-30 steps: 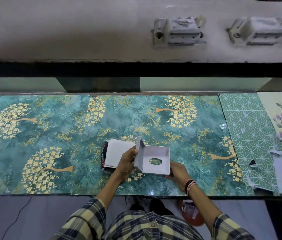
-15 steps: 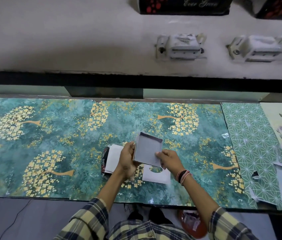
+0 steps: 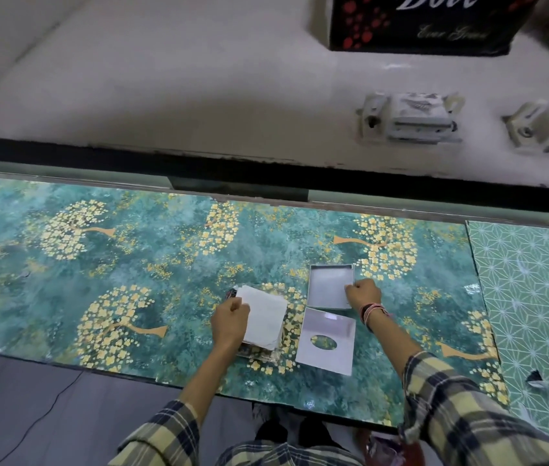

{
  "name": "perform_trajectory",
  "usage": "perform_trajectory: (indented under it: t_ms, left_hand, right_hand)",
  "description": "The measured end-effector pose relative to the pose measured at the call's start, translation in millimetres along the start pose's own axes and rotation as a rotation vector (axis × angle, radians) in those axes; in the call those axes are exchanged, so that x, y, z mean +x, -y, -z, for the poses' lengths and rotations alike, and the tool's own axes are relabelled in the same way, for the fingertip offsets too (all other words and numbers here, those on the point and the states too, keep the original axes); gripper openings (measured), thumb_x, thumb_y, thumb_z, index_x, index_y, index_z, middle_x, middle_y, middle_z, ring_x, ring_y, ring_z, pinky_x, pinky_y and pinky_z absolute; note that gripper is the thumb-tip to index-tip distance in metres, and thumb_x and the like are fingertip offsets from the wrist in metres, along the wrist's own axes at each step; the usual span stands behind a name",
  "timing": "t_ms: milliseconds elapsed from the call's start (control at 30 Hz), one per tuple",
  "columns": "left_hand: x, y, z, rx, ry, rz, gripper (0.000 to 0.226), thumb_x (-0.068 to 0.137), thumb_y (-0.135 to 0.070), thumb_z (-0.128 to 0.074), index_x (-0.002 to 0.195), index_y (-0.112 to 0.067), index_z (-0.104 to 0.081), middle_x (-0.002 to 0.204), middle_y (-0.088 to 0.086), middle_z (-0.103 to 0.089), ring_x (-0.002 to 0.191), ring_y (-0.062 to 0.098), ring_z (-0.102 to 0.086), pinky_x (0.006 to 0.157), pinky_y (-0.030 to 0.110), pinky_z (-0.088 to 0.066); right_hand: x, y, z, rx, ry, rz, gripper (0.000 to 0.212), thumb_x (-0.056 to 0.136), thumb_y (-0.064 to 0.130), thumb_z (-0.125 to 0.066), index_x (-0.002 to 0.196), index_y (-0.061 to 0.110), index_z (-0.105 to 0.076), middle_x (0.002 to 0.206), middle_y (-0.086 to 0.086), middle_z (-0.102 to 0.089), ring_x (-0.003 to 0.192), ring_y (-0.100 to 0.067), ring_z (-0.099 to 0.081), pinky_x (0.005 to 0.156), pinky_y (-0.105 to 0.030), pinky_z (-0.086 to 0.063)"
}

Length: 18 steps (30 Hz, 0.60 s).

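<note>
A small grey open box tray [image 3: 330, 285] lies on the green flowered table [image 3: 131, 264]. My right hand [image 3: 363, 294] grips its right edge with curled fingers. Just in front of it lies the white box lid [image 3: 328, 331] with an oval window, flat on the table. To the left, a stack of white paper sheets [image 3: 264, 314] rests on a dark patterned packet [image 3: 259, 352]. My left hand [image 3: 230, 321] pinches the left edge of the top sheet.
A strip of green star-patterned covering [image 3: 528, 297] lies at the table's right end. Behind the table runs a pale ledge with two white wall fittings [image 3: 407, 117] and a dark "Dove" carton [image 3: 417, 21]. A cable [image 3: 47, 412] lies on the grey floor.
The box tray, held up in both hands before, now lies on the table behind the lid. My left hand has moved to the paper stack. The view has tilted up and left.
</note>
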<state>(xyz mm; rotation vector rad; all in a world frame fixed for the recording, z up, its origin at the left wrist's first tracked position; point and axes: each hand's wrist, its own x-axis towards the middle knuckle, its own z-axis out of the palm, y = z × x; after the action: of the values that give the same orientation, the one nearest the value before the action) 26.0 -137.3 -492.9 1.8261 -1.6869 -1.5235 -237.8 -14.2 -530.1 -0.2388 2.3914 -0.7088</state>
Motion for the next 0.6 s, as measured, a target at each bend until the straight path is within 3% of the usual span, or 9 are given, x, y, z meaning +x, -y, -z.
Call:
perform_trajectory:
  t_ms: [33,100,133,167,200,267,367,500,600]
  left_hand:
    - [3,2,1,0.022,0.001,0.014,0.032,0.096,-0.015,-0.062,0.126,-0.006,-0.069,0.121,0.010,-0.067,0.109,0.030,-0.063,0.091,0.040,-0.052]
    - [8,6,3,0.062,0.000,0.020,0.040,0.094,-0.017,-0.062,0.132,-0.004,-0.065,0.130,0.012,-0.067,0.116,0.032,-0.063,0.096,0.045,-0.053]
    - [9,6,3,0.071,-0.002,0.010,0.035,0.093,-0.016,-0.062,0.124,-0.004,-0.068,0.122,0.013,-0.070,0.109,0.032,-0.065,0.088,0.043,-0.053]
    - [10,7,4,0.077,-0.003,0.004,0.022,0.091,-0.013,-0.061,0.109,-0.003,-0.071,0.104,0.012,-0.071,0.092,0.029,-0.065,0.076,0.038,-0.050]
    - [9,6,5,0.097,-0.004,0.015,0.009,0.090,-0.009,-0.060,0.090,-0.003,-0.066,0.085,0.010,-0.065,0.074,0.025,-0.058,0.063,0.034,-0.041]
    - [13,9,6,0.122,-0.021,0.032,0.018,0.088,-0.006,-0.061,0.073,-0.007,-0.050,0.068,0.006,-0.050,0.057,0.019,-0.041,0.054,0.031,-0.026]
    - [22,14,8,0.172,0.029,0.064,0.020,0.086,-0.014,-0.065,0.076,-0.007,-0.050,0.074,0.005,-0.052,0.060,0.018,-0.045,0.051,0.032,-0.030]
    - [35,18,10,0.260,0.200,0.079,0.027,0.085,-0.026,-0.070,0.099,-0.003,-0.067,0.092,0.011,-0.065,0.078,0.027,-0.061,0.056,0.032,-0.041]
    - [48,18,10,0.290,0.273,0.089,0.038,0.083,-0.032,-0.073,0.104,-0.001,-0.067,0.094,0.012,-0.064,0.077,0.024,-0.060,0.056,0.032,-0.042]
  right_hand:
    - [-5,3,-2,0.014,-0.035,-0.018,0.038,0.089,0.008,-0.058,0.059,0.010,-0.034,0.056,-0.009,-0.037,0.049,-0.019,-0.036,0.050,-0.028,-0.021]
    - [-19,11,-10,-0.025,-0.106,0.022,0.016,0.085,0.013,-0.055,0.074,0.005,-0.047,0.083,-0.021,-0.058,0.077,-0.033,-0.059,0.060,-0.033,-0.036]
    - [-25,15,-17,-0.053,-0.121,0.094,0.014,0.085,0.014,-0.054,0.089,0.002,-0.058,0.103,-0.024,-0.064,0.098,-0.039,-0.062,0.070,-0.039,-0.045]
    - [-35,22,-24,-0.081,-0.108,0.176,0.025,0.088,0.012,-0.054,0.106,-0.001,-0.065,0.118,-0.025,-0.064,0.112,-0.040,-0.060,0.086,-0.043,-0.051]
    - [-47,30,-33,-0.106,-0.058,0.281,0.033,0.090,0.007,-0.054,0.118,-0.003,-0.067,0.124,-0.024,-0.066,0.117,-0.039,-0.060,0.098,-0.045,-0.051]
    - [-71,41,-52,-0.205,0.094,0.512,0.032,0.093,-0.001,-0.052,0.118,-0.003,-0.072,0.119,-0.021,-0.072,0.112,-0.036,-0.065,0.104,-0.044,-0.050]
    - [-97,47,-86,-0.486,0.323,0.737,0.039,0.092,0.001,-0.050,0.124,0.007,-0.071,0.122,-0.016,-0.072,0.116,-0.036,-0.059,0.103,-0.042,-0.049]
    - [-103,45,-108,-0.789,0.414,0.817,0.041,0.089,0.009,-0.056,0.129,0.009,-0.067,0.124,-0.014,-0.065,0.114,-0.039,-0.053,0.096,-0.046,-0.048]
    - [-103,45,-110,-0.795,0.407,0.806,0.040,0.087,0.008,-0.057,0.125,0.007,-0.069,0.123,-0.015,-0.065,0.113,-0.039,-0.055,0.099,-0.045,-0.047]
